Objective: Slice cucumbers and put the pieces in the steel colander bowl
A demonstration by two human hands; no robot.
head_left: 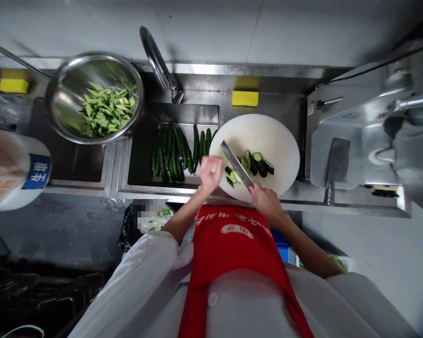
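Observation:
My right hand (264, 199) grips the handle of a cleaver (236, 164), its blade slanting up and left across a round white cutting board (282, 126). Cut cucumber slices (232, 177) lie by the blade's left side, and thicker cucumber pieces (259, 164) sit to its right. My left hand (210, 173) is over the board's left edge, somewhat blurred. Its fingers look curled together; whether anything is in them is hidden. Beside it, several whole dark green cucumbers (172, 152) lie in the sink.
A steel bowl (65, 101) of sliced cucumber stands left of the faucet (158, 58). Behind the board is a yellow sponge (245, 98). Another cleaver (338, 159) lies by a metal machine (359, 101) at right. A white container (19, 197) stands far left; a black bag (129, 227) is below the counter.

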